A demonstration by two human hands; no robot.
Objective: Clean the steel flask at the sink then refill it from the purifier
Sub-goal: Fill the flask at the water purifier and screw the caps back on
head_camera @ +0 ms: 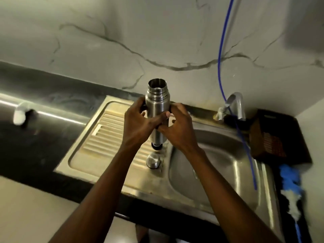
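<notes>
Nearest us, two bare forearms rise from six o'clock and meet at centre frame. Just past them, at about six o'clock of the flask, the cap (152,161) stands on the ribbed drainboard (105,137), right by the lip of the sink basin (219,163). Now the hands: the left hand (138,120) has its fingers curled round the barrel from nine o'clock, the right hand (177,126) clamps it from three o'clock, thumbs crossing on the near face. Between them the steel flask (157,104) is held upright above the drainboard, mouth open at twelve o'clock, threads bare, dark base ring peeping out below the palms.

Further back, at two o'clock, the tap (235,106) sits on the rim with a blue hose (221,50) trailing down from the wall into the basin. Far right, at four o'clock, a blue and white brush (289,188) lies on the counter.

The risks, as I read it: smooth steel could slide through the palms once wet, dropping onto the cap and knocking it into the basin. Swinging right toward the tap, the flask could snag that hose.
</notes>
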